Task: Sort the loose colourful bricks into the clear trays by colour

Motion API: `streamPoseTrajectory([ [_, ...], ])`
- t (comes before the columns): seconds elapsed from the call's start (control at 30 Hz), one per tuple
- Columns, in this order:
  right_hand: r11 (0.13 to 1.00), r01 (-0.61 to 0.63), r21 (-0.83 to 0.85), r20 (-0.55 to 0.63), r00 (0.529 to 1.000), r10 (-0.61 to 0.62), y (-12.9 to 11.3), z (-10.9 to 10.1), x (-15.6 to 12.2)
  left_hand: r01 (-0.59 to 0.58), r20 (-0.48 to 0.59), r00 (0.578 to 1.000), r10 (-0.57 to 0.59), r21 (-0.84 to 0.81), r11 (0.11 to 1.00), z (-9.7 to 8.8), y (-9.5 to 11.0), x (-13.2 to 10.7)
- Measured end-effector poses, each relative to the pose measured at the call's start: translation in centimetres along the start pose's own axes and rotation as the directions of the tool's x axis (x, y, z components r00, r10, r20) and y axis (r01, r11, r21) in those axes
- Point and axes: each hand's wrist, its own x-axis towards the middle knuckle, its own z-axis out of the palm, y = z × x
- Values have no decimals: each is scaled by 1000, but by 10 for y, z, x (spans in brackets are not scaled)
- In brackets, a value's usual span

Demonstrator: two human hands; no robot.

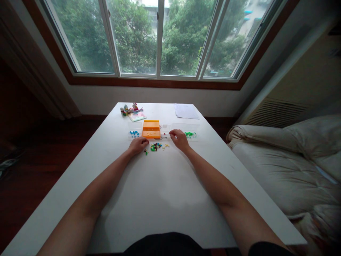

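Observation:
My left hand [137, 144] rests on the white table [160, 192] with its fingers curled, just left of a small pile of mixed coloured bricks [156, 146]. My right hand [179, 139] lies to the right of that pile, fingers bent down and pinched near a tiny piece by a clear tray [183, 128]; what it holds is too small to name. An orange box [151, 129] stands just beyond the pile. Blue bricks [134, 133] lie to its left and green bricks [190, 134] to its right.
At the table's far edge are a small built toy with a leaflet [132, 111] and a sheet of paper [185, 111]. A bed with a pale quilt [293, 160] stands close on the right. A wide window [160, 39] faces the table.

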Motion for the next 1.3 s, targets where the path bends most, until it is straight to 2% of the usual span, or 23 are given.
streamPoseTrajectory([
  [0.07,992,126,15,120,985,-127,-17,10,-3,-1,-1,1000,1,2,1000,0,-1,0],
  [0.17,968,252,-9,246,939,-242,-36,21,-11,-13,-5,1000,13,-5,1000,0,-1,-1],
  [0.33,944,321,-74,327,902,-281,-46,32,-20,4,-8,1000,-4,1,1000,0,0,-1],
  [0.67,951,283,-127,292,927,-237,-52,48,-22,2,-28,1000,-1,29,1000,1,1,0],
  [1.0,953,285,-105,294,924,-244,-41,39,-23,1,-20,1000,-1,21,1000,2,0,-1],
  [1.3,950,302,-85,289,920,-266,-42,45,-24,9,-22,1000,-9,18,1000,1,1,-1],
])
